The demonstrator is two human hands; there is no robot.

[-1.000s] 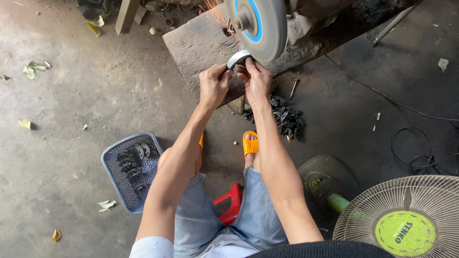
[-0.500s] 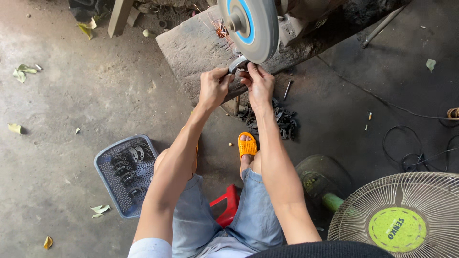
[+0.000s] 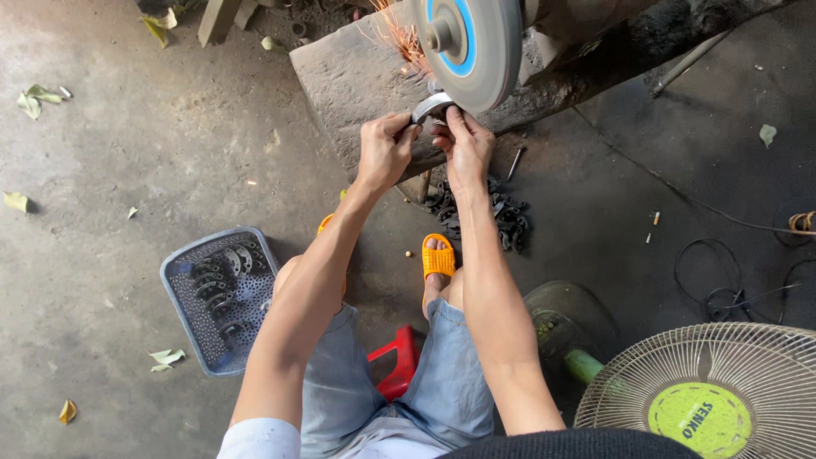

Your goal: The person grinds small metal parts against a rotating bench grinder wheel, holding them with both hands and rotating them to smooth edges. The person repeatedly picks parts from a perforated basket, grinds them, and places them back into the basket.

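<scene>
against grinding wheel (image 3: 472, 47), curved metal piece (image 3: 430, 106) lying crosswise, both hands gripping

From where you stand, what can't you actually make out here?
All in the head view:
- Curved metal piece: mostly covered by the left hand and right hand.
- Grinding wheel: its top is cut off by the frame edge.
- Parts in the basket: too small to identify.
- Fan: cut by the bottom corner.

Stained concrete floor (image 3: 127, 170), scattered dry leaves (image 3: 34, 98), daylight
</scene>
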